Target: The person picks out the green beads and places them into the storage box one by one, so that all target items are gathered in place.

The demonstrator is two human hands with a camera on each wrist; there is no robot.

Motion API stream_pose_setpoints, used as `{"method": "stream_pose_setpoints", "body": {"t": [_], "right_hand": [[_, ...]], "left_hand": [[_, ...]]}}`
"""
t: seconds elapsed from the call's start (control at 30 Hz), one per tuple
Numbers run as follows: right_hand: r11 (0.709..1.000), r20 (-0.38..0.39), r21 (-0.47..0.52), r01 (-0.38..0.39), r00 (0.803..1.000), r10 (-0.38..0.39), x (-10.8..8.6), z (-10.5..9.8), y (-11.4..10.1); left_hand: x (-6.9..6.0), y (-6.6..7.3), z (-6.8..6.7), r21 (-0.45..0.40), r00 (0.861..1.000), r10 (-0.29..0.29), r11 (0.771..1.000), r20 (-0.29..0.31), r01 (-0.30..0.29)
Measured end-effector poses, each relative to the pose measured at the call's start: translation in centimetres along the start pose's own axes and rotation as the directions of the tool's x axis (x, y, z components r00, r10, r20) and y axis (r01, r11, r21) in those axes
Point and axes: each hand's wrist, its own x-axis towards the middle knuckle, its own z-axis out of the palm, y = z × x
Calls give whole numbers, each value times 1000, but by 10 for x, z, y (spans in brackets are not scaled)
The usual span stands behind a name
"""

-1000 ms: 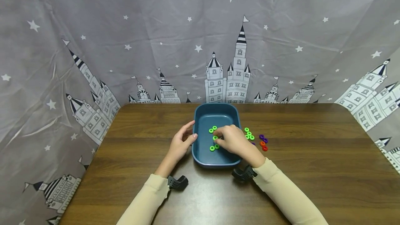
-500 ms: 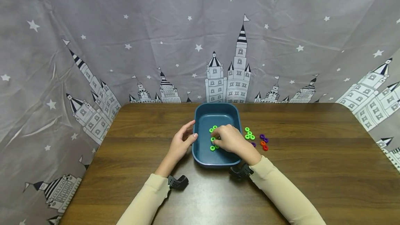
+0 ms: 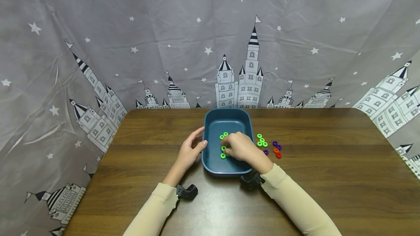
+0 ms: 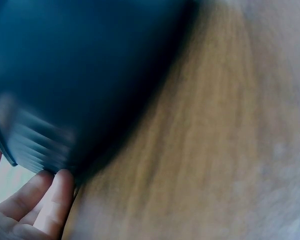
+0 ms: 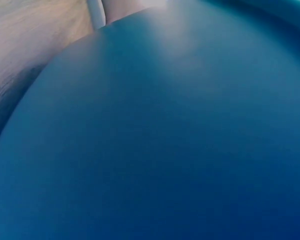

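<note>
A dark blue rectangular bin stands at the table's middle. My left hand rests against its left side, with thumb and fingertips touching the rim and outer wall. In the left wrist view, fairly straight fingers press the wall. My right hand reaches inside the bin, its thumb and index finger curled about a small green ring. More green rings lie on the bin floor, among them a ring nearer me. The hand partly hides some. In the right wrist view, blue bin surface fills most of the picture.
Right of the bin, several green rings lie close together on the wooden table. Farther right are purple rings and a red ring touching an orange one. A grey castle-print curtain hangs behind.
My right hand has shifted slightly left, and the green ring at its fingertips has moved a little left and toward me. The left hand and the bin have stayed in place.
</note>
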Motion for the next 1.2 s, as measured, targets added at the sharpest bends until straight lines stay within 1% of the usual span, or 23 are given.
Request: {"method": "stream_pose_setpoints", "body": {"t": [0.3, 0.67, 0.87, 1.03, 1.2], "right_hand": [[1000, 7, -4, 22, 1000, -22, 0, 0, -1], [1000, 7, 8, 13, 1000, -13, -1, 1, 0], [1000, -4, 4, 21, 1000, -21, -1, 2, 1], [998, -55, 22, 55, 997, -54, -2, 0, 2], [994, -128, 44, 98, 987, -92, -6, -7, 4]], "left_hand": [[0, 0, 0, 9, 1000, 2, 1000, 1, -2], [-1, 1, 0, 12, 1000, -2, 1000, 4, 2], [-1, -1, 1, -3, 1000, 27, 1000, 0, -27], [0, -2, 1, -23, 999, 36, 999, -6, -36], [1, -3, 2, -30, 999, 34, 999, -4, -34]]}}
